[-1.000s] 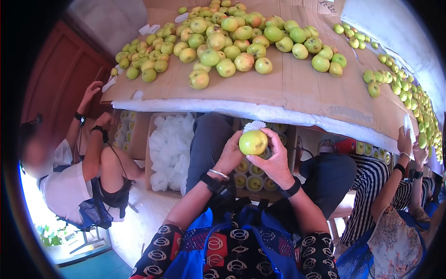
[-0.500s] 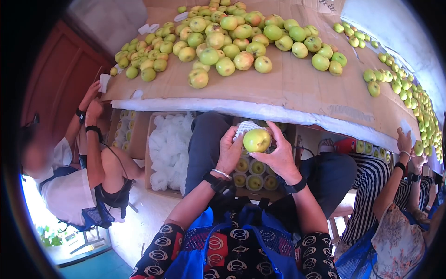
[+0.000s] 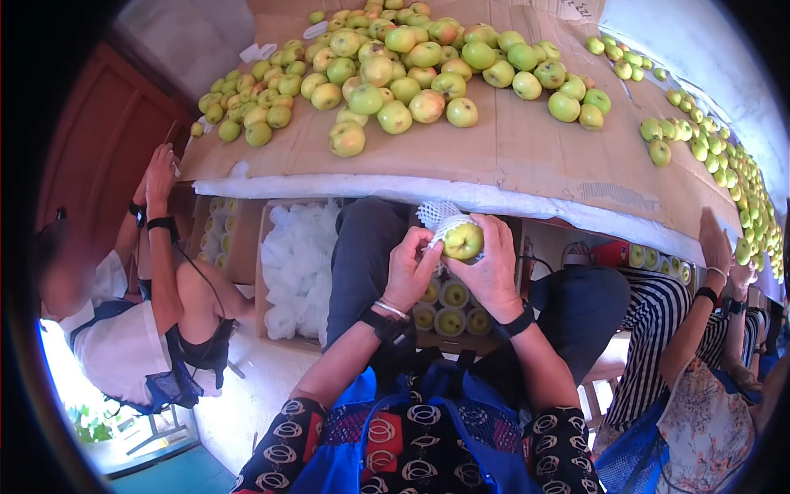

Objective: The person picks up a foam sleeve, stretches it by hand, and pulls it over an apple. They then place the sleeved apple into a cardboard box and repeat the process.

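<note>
A green apple (image 3: 464,240) is partly inside a white foam net (image 3: 438,216) in front of my chest. With its fingers pinched, my left hand (image 3: 411,265) grips the net's edge at the apple's left side. My right hand (image 3: 496,267) is wrapped round the apple from the right. The net's loose end sticks up at the upper left of the apple. Below my hands, a box holds netted apples (image 3: 450,321) in rows, partly hidden by my hands and wrists.
Many apples (image 3: 377,70) are piled on a cardboard-covered table (image 3: 527,156). A box of white foam nets (image 3: 298,255) stands left of my legs. One person (image 3: 123,329) sits at the left; others (image 3: 708,387) sit at the right, a hand at the table edge.
The foam net now surrounds part of the apple, which was bare before. My hands have closed in around both. The left person's hands have drawn together, slightly left.
</note>
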### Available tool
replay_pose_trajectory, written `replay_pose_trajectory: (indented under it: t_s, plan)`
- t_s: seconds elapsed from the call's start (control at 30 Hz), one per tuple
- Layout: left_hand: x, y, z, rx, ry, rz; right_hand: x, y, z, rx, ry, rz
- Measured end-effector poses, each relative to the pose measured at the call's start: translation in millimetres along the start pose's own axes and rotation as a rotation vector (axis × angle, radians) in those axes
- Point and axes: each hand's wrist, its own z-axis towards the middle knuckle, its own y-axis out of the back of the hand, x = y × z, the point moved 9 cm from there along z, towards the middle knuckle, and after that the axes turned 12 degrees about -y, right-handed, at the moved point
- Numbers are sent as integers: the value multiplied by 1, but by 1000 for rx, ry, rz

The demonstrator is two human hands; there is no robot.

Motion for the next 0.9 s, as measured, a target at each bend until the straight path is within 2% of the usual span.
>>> replay_pose_trajectory:
  t_s: [0.07,0.13,0.2,0.23,0.3,0.43,0.5,0.53,0.63,0.67,0.77,0.83,0.9]
  plan:
    - [22,-4,-3,37,3,-60,2,0,2,-3,-18,-31]
    - [20,-8,-1,71,7,-118,3,-2,3,-2,-34,-60]
    - [20,-25,-6,46,152,-635,3,-7,3,16,-54,-105]
    - [22,-24,-6,45,152,-636,2,-9,2,18,-53,-107]
    - [37,-23,-12,7,299,-675,2,-17,-1,38,-42,-86]
    - [35,-10,-11,-99,304,-702,8,-17,-1,80,36,-20]
    - [31,-3,-5,-128,260,-672,-19,-23,2,255,-244,522]
    - [30,-1,-4,-132,228,-636,-30,-25,1,243,-285,614]
    - [15,0,2,-79,194,-654,-33,-24,-2,253,-262,465]
    - [18,1,1,-76,195,-653,-25,-20,-3,186,-188,472]
    - [25,6,0,-75,135,-548,-22,-19,-2,163,-160,412]
    - [30,-3,-4,-40,281,-701,-21,-17,-2,144,-161,427]
    - [30,-3,-4,-40,271,-687,-18,-15,-1,131,-156,444]
